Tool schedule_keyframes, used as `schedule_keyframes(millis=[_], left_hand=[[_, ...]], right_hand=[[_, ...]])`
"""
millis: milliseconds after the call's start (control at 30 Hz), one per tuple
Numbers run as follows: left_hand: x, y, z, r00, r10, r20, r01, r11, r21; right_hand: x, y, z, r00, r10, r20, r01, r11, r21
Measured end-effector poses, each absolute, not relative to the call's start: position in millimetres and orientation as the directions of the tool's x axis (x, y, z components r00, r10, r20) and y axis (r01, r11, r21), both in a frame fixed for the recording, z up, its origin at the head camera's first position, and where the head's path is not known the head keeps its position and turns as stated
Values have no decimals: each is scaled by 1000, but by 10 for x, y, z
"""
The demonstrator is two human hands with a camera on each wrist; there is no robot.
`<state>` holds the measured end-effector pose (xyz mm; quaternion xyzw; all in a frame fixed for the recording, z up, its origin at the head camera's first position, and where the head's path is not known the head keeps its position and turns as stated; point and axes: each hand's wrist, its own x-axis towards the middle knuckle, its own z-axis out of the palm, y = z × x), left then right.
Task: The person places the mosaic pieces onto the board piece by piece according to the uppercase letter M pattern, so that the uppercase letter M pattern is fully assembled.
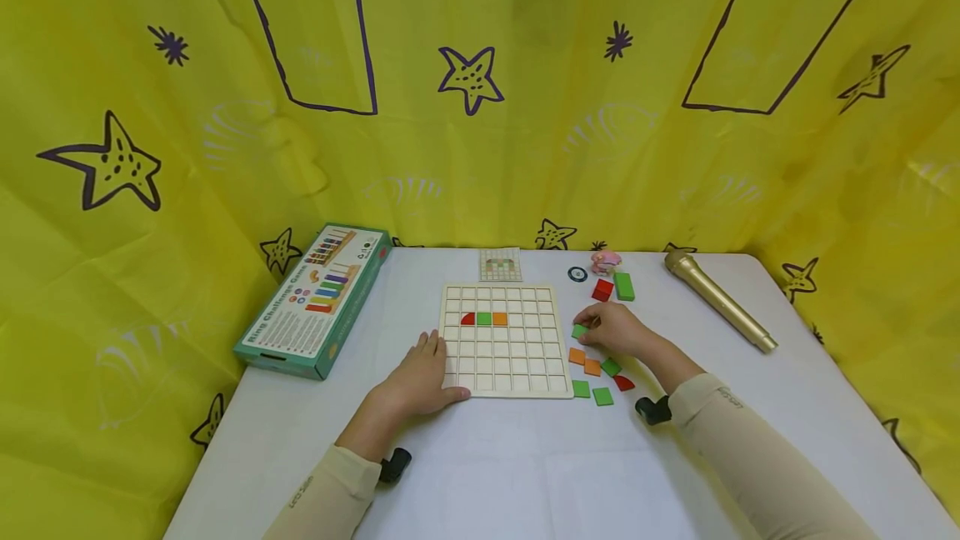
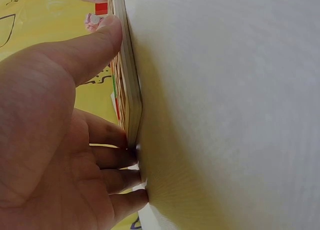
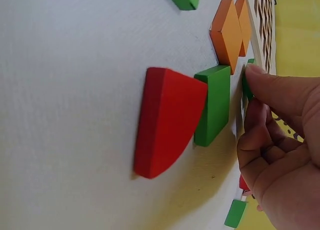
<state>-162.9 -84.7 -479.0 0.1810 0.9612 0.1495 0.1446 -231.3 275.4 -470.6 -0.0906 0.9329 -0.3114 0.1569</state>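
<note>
A wooden grid board (image 1: 501, 363) lies flat on the table. One row holds a red quarter-round tile (image 1: 468, 319), a green square tile (image 1: 484, 319) and an orange square tile (image 1: 500, 319), side by side. My left hand (image 1: 416, 377) rests against the board's near left corner, thumb on the front edge and extended fingers along the left side. Just right of the board, my right hand (image 1: 618, 332) pinches a green tile (image 1: 579, 331) between thumb and fingers. Near it lie orange tiles (image 3: 227, 34), a green tile (image 3: 215, 107) and a red quarter-round tile (image 3: 167, 125).
Behind the board lies a small pattern card (image 1: 500, 265). Red tiles (image 1: 602, 290), a green block (image 1: 624, 286), a pink figurine (image 1: 606, 262) and a dark round disc (image 1: 577, 274) sit back right. A gold microphone (image 1: 720, 300) lies far right, a game box (image 1: 318, 298) left.
</note>
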Motion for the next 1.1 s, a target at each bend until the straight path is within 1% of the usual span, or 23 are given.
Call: schedule_keyframes(millis=[333, 667, 933, 1100], left_hand=[[-1640, -855, -4815, -894, 389, -222, 304, 891, 339], [-1645, -858, -4819, -893, 392, -221, 309, 890, 334], [-1642, -848, -4810, -893, 391, -225, 311, 895, 320], [-1635, -851, -4805, -892, 390, -227, 312, 896, 315]], right_hand=[[-2312, 2749, -4670, -934, -267, -238, -66, 782, -620], [-2295, 2757, -4673, -942, -260, -210, -71, 770, -634], [-2315, 2780, -4693, -939, -288, -186, -107, 761, -640], [-2335, 2739, -4628, -939, -300, -169, -120, 744, -657]])
